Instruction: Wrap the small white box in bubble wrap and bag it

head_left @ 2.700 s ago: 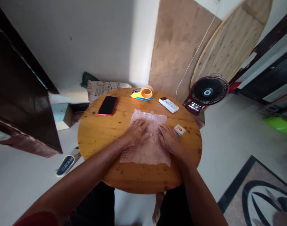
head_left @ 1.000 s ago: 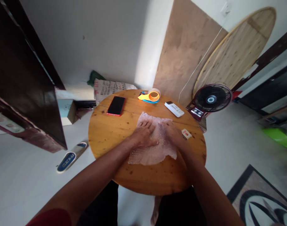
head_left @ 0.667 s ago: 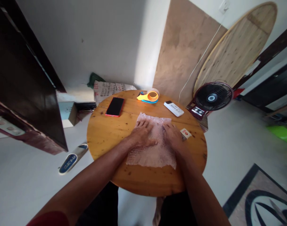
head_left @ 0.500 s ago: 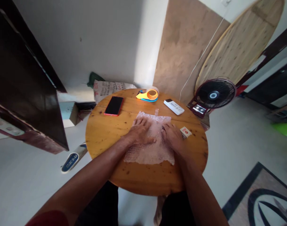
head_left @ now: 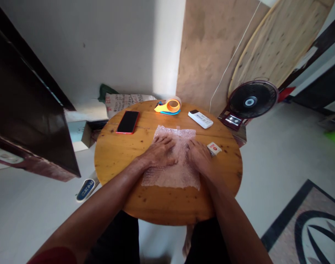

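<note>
The left hand [head_left: 159, 154] and right hand [head_left: 200, 161] lay flat, fingers spread and gripping nothing, on the bubble wrap [head_left: 170, 178] at the counter's [head_left: 115, 154] centre, with a small box [head_left: 213, 148] at its 3 o'clock. This looked like smoothing; lifting an edge would need a pinch.

There is one round wooden tabletop [head_left: 115, 157]. It carries one sheet of clear bubble wrap [head_left: 171, 178], one black phone in a red case [head_left: 128, 121], one orange and blue tape dispenser [head_left: 167, 107], one white remote control [head_left: 200, 119] and one small white and red packet [head_left: 214, 148]. Two hands show: one left hand [head_left: 159, 152] and one right hand [head_left: 200, 158]. On the floor are one black fan [head_left: 252, 101] and one blue slipper [head_left: 86, 186].
</note>
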`<state>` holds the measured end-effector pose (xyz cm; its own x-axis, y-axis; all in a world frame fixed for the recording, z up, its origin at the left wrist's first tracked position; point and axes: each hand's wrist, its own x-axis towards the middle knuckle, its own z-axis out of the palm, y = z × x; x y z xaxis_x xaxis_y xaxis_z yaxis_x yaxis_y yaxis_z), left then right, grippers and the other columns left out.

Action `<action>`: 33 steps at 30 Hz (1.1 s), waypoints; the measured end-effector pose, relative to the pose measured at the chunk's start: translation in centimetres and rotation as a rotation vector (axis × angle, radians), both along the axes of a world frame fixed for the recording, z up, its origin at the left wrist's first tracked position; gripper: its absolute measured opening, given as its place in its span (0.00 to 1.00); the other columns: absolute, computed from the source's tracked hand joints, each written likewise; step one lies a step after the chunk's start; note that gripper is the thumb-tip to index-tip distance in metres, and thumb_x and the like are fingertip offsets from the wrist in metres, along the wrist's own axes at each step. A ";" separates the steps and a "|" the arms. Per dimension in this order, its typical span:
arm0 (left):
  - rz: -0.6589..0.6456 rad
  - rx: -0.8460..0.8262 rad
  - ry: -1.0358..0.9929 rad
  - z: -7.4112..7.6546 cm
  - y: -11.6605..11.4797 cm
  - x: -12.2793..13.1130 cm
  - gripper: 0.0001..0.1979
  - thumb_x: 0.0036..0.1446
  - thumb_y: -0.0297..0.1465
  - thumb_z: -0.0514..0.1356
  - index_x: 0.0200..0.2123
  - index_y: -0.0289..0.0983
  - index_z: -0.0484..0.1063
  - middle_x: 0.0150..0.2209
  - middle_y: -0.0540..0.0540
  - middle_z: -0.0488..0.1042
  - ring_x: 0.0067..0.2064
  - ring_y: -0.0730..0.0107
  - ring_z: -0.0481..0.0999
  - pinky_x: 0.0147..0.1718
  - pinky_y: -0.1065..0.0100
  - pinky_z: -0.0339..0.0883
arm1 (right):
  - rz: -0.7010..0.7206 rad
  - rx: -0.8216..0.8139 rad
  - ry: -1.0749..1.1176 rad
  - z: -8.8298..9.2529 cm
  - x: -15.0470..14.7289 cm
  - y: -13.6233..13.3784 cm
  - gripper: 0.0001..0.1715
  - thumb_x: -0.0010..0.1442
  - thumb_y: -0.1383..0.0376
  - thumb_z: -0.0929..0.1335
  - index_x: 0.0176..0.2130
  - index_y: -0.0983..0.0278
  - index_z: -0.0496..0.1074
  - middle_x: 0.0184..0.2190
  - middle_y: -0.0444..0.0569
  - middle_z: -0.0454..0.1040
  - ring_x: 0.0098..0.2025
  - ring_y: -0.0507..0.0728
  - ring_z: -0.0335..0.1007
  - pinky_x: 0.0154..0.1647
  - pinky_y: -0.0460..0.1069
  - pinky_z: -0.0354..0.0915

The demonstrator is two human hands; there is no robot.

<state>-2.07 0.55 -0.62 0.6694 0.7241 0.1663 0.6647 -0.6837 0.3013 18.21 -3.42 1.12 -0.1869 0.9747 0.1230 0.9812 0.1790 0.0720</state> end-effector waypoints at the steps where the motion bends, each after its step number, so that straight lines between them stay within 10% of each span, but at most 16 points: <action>1: -0.003 -0.001 -0.008 0.1 0.0 -0.1 0.40 0.49 0.53 0.59 0.61 0.38 0.60 0.65 0.37 0.57 0.67 0.45 0.50 0.63 0.44 0.42 | 0.008 0.013 0.008 0.0 0.0 -0.1 0.15 0.63 0.69 0.58 0.48 0.66 0.68 0.48 0.57 0.71 0.47 0.61 0.65 0.45 0.52 0.56; 14: -0.218 -0.020 -0.024 0.5 -1.4 0.5 0.42 0.47 0.56 0.60 0.61 0.41 0.61 0.65 0.36 0.55 0.66 0.43 0.51 0.63 0.44 0.39 | -0.204 0.252 0.085 1.9 3.4 -2.3 0.30 0.59 0.59 0.64 0.58 0.69 0.63 0.59 0.61 0.63 0.57 0.68 0.60 0.54 0.59 0.55; 23: -0.215 -0.010 -0.008 0.4 -1.4 0.5 0.42 0.47 0.55 0.60 0.61 0.40 0.60 0.66 0.35 0.53 0.67 0.43 0.50 0.63 0.43 0.39 | -0.367 0.169 0.429 1.9 7.8 -2.6 0.28 0.52 0.55 0.68 0.50 0.64 0.70 0.38 0.53 0.76 0.38 0.63 0.71 0.41 0.56 0.64; 27: -0.222 -0.032 -0.025 0.7 -1.4 0.5 0.41 0.46 0.54 0.62 0.61 0.41 0.61 0.66 0.36 0.54 0.67 0.43 0.50 0.63 0.42 0.37 | -0.104 0.232 1.013 4.3 5.0 -3.5 0.29 0.52 0.55 0.70 0.51 0.62 0.68 0.43 0.51 0.75 0.41 0.59 0.72 0.44 0.54 0.67; 33: -0.288 -0.206 -0.242 1.9 -1.9 0.9 0.33 0.47 0.43 0.65 0.57 0.41 0.66 0.60 0.43 0.65 0.64 0.48 0.58 0.64 0.49 0.46 | 0.280 -0.257 1.342 5.8 -2.5 -4.9 0.31 0.53 0.63 0.71 0.56 0.59 0.64 0.53 0.49 0.71 0.52 0.59 0.69 0.53 0.54 0.64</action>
<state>-1.14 -1.35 1.27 0.8083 0.5481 0.2151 0.3489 -0.7401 0.5749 15.75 -8.29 6.90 -0.2602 0.9474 0.1865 0.2036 0.2426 -0.9485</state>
